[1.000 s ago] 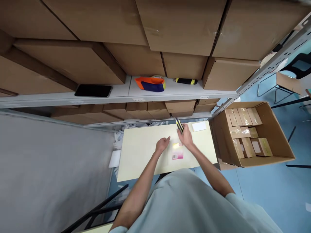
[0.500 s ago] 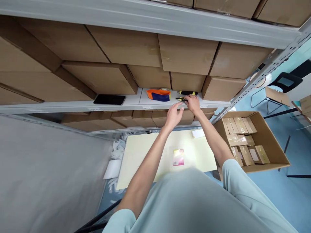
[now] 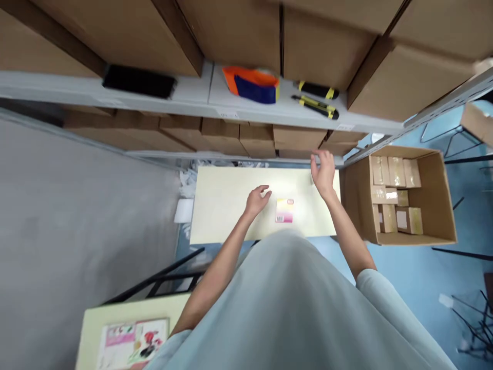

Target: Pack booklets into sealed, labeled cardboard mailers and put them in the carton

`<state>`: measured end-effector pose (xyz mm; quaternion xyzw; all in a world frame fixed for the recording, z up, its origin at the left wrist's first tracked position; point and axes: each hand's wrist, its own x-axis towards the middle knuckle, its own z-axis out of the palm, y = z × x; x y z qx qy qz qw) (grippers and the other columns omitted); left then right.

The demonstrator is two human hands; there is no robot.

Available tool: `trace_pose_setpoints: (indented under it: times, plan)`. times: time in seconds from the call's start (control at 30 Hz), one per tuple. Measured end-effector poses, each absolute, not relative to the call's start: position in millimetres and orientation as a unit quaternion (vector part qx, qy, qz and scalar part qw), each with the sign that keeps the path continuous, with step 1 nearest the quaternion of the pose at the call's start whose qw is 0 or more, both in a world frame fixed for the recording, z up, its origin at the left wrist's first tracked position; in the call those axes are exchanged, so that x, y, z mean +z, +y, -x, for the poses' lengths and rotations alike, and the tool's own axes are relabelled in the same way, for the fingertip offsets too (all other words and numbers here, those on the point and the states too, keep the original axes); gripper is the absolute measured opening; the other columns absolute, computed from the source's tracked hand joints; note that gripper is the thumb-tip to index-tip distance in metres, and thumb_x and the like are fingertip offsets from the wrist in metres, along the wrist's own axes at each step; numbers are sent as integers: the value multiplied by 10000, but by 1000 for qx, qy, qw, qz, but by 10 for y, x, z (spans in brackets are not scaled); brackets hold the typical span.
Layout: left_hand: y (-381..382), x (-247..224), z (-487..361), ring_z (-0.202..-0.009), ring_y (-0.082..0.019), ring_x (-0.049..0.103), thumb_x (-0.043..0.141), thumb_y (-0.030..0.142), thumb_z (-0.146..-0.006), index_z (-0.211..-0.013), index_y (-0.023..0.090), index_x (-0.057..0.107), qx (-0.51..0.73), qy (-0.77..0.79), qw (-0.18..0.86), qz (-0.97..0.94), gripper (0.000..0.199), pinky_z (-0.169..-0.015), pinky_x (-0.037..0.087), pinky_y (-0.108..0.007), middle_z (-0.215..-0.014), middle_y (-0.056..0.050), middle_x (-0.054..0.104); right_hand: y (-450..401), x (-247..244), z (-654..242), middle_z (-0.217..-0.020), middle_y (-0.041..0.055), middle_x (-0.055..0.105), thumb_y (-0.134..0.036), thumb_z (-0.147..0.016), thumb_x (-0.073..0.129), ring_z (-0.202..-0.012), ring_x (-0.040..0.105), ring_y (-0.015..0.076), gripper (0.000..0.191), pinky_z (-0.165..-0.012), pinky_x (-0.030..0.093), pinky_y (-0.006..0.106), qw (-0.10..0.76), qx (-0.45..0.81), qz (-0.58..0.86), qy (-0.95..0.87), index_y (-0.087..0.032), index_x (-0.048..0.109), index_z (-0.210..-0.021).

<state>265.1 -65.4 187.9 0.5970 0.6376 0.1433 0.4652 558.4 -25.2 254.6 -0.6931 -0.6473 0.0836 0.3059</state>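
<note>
Releasing any hold, the grip of the left hand (image 3: 257, 201) is opening empty just beside the pink-and-yellow packet (image 3: 284, 210), which is lying near mid-frame on the table (image 3: 223, 205), while the right hand (image 3: 324, 172) is spreading, also empty, over its upper-right edge. Both are seemingly positioning rather than handling; grasping the packet would call for fingers closing around its edges. Blur is obscuring its print, and the frame's lower edge is cutting off the fruit-printed item (image 3: 148, 341).
</note>
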Motion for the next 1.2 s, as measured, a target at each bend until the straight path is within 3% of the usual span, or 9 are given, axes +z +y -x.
trace_pose_setpoints:
  times: [0.1,0.2,0.4,0.5,0.63,1.0,1.2]
  plan:
    - [-1165,1408,-2426,-1144,-279,755,655,297,-937,-1238,220,771,51,669,500,-548,332,-1065,573,-382,-1302,-85,802,-1291,1834,-5495,-1228,210,729,-336,-1066,525,-1160,656,348,321,-1094,519,530,221,200,774,-558,-136,701,-1245]
    - [-1483,1150,-2383,-1132,-290,762,664,285,-912,-1157,211,798,11,671,518,-530,289,-1068,566,-386,-1226,-97,822,-2043,1374,-5375,-1215,232,745,-349,-1000,628,-1173,663,359,371,-1054,528,499,138,264,848,-440,-93,677,-1264]
    - [-1536,929,-2553,-1217,-258,737,666,323,-902,-1225,221,785,16,651,550,-522,359,-1104,549,-350,-1348,-80,787,-2286,1027,-5245,-1144,171,789,-413,-1004,691,-1098,724,311,459,-915,539,388,100,337,886,-302,-100,632,-1335]
    - [-1474,859,-2637,-1261,-264,726,670,336,-897,-1288,201,758,17,644,566,-514,424,-1103,553,-359,-1382,-102,772,-2184,953,-5246,-1035,154,798,-359,-1017,672,-1026,738,299,298,-879,534,368,96,337,888,-298,-125,696,-1200]
    - [-1467,781,-2718,-1274,-282,728,690,313,-870,-1311,179,745,5,640,582,-502,464,-1106,551,-378,-1341,-134,787,-2171,941,-5279,-1100,172,789,-304,-1034,625,-1038,727,293,184,-910,528,371,98,333,885,-309,-150,726,-1034]
    - [-1549,674,-2794,-1298,-295,708,695,301,-834,-1249,168,778,26,643,596,-480,444,-1129,526,-371,-1366,-146,771,-2274,1229,-5180,-1139,115,760,-352,-1085,593,-1036,707,250,197,-864,530,338,111,333,855,-381,-195,694,-1024]
    - [-1568,792,-2775,-1288,-261,703,666,327,-898,-1272,192,763,57,631,605,-482,409,-1124,530,-362,-1397,-119,759,-2194,1371,-4766,-1196,84,718,-311,-1078,590,-1107,676,255,143,-847,539,344,110,335,808,-472,-222,688,-1024]
